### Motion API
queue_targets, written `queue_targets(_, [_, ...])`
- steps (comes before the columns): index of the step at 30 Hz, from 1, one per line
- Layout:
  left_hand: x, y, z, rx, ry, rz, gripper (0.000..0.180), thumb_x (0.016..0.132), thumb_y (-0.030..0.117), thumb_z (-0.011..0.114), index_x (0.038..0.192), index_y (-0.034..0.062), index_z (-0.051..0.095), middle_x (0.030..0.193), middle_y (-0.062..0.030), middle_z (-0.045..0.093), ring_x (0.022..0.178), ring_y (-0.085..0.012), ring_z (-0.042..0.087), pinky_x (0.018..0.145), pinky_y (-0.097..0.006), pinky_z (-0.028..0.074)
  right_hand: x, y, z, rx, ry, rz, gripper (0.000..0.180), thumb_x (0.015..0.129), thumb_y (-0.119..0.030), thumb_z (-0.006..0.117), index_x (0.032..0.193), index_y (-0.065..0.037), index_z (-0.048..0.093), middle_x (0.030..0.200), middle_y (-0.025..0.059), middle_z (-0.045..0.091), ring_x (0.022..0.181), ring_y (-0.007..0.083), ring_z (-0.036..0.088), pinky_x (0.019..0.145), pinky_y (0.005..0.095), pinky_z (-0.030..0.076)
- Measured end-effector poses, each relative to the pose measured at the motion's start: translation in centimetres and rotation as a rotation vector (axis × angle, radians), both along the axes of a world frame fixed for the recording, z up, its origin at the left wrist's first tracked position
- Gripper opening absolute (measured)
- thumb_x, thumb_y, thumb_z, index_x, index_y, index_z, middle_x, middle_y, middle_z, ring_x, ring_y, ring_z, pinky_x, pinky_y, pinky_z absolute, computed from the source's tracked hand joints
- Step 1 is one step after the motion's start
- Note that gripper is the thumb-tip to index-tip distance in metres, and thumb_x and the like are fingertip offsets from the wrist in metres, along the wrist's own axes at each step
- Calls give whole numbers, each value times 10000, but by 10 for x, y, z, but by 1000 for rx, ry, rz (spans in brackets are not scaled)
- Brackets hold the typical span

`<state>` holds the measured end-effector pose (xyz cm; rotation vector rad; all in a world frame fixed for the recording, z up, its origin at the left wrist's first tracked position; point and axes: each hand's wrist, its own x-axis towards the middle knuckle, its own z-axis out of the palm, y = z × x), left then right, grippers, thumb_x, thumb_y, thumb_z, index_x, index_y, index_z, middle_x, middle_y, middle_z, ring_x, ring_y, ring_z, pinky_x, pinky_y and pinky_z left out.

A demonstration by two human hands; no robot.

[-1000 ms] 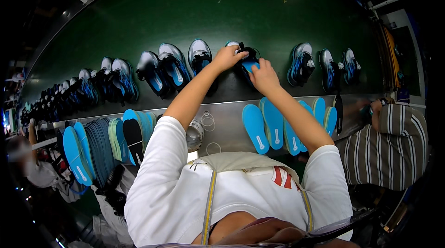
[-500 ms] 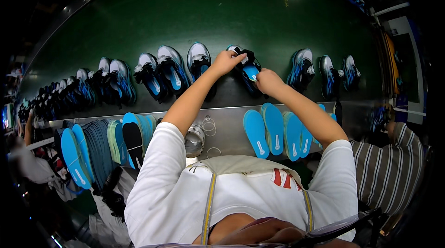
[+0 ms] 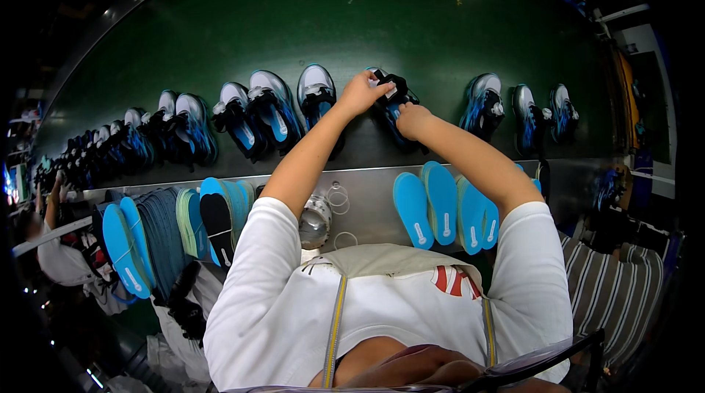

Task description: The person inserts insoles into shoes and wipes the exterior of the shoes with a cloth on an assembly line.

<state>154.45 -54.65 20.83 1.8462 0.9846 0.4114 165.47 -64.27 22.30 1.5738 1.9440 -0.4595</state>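
A sneaker (image 3: 395, 128) with blue, black and grey parts lies on the dark green work surface in front of me, toe pointing away. My left hand (image 3: 358, 95) pinches its black tongue (image 3: 396, 87), which carries a pale label, and holds it toward the toe. My right hand (image 3: 413, 120) is curled with its fingertips down in the shoe's opening, where the blue insole (image 3: 394, 110) shows beside them. Those fingertips are partly hidden, and whether they grip the insole or only press on it I cannot make out.
Several matching sneakers (image 3: 268, 110) line the surface to the left, and more (image 3: 481, 106) stand to the right. Blue insoles (image 3: 411, 209) lean on the metal ledge (image 3: 367, 191) nearer me, with insole stacks (image 3: 161, 224) at left. A person in a striped shirt (image 3: 613, 297) is at right.
My right hand has moved from the shoe's heel end forward into its opening, and less of the blue insole shows. My left hand keeps its hold on the tongue.
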Motion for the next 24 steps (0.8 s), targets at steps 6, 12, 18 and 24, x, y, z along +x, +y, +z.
queue_targets(6, [9,-15,20,371,140,-2,388,676,277,594,921,54,392,750,-180,544,640,-345,542,562,-377,441,6,13,-35,-31,-19,47,229,736,-140,436,869,-42,595,956,86,548,925,208,486,795,300,390])
queue_targets(12, [6,-19,19,720,307,-265,306,698,280,568,854,43,455,724,-148,536,625,-293,561,521,-356,460,9,-4,21,-127,117,190,336,767,-231,338,863,-27,588,877,120,574,913,189,504,941,330,214])
queue_targets(18, [15,-20,7,748,430,-333,239,751,276,490,819,48,471,730,-130,538,611,-284,565,513,-372,456,-2,-28,29,-90,249,-142,428,727,-268,356,936,81,492,725,151,572,837,215,521,980,347,130])
queue_targets(24, [8,-8,-1,806,433,-521,114,738,140,437,816,60,459,766,-139,526,646,-275,562,539,-373,451,-28,-105,21,1017,668,-430,365,639,-74,499,992,13,468,974,147,489,917,276,455,853,375,311])
